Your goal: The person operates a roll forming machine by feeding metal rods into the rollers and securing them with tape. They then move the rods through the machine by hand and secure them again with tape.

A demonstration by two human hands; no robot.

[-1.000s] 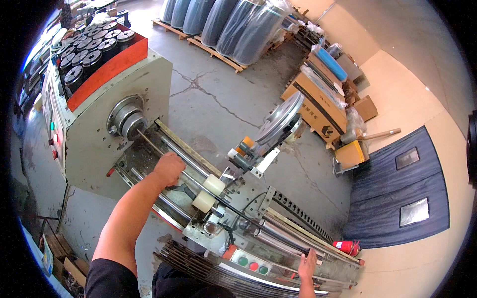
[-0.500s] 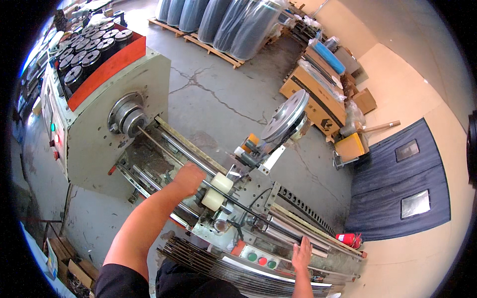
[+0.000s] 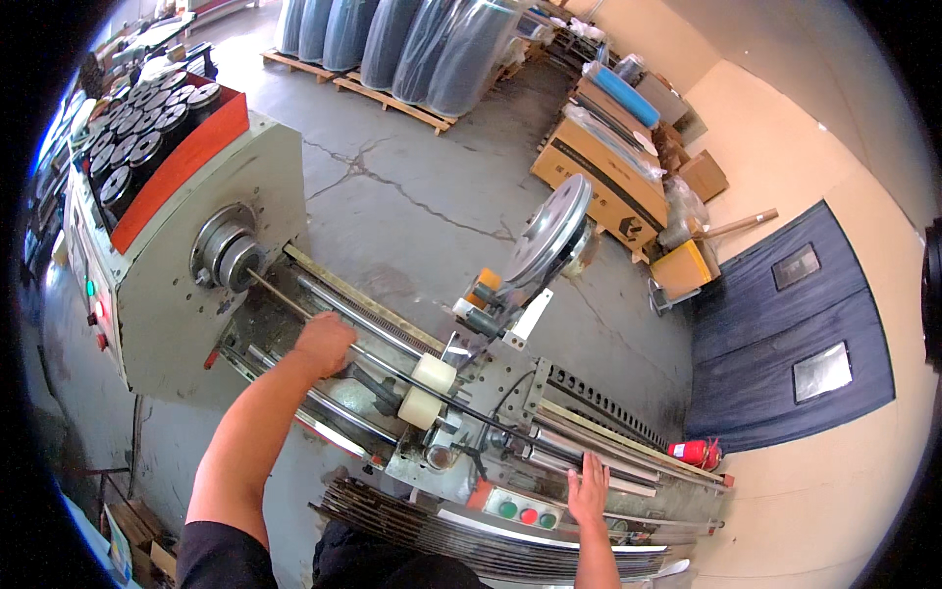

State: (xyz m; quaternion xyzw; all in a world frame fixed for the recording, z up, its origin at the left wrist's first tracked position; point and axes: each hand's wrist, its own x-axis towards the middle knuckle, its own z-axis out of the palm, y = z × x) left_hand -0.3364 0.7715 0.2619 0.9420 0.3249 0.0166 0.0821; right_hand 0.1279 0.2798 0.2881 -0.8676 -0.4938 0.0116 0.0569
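A long winding machine lies in front of me, with a grey housing at its left end and a thin steel rod running out of its round chuck. My left hand is closed around that rod, a little right of the chuck. Two cream rollers sit on the carriage further along the rod. My right hand rests flat, fingers spread, on the machine's front rail, just right of a small panel with green and red buttons. A large metal pulley wheel stands tilted behind the carriage.
Several round spools fill the red-edged top of the housing. Wrapped rolls on pallets stand at the back, cardboard boxes at the back right. A red fire extinguisher lies by the machine's right end, near a blue door.
My left hand has slid along the rod and now grips it nearer the chuck. My right hand has stayed on the front rail. The view has shifted slightly.
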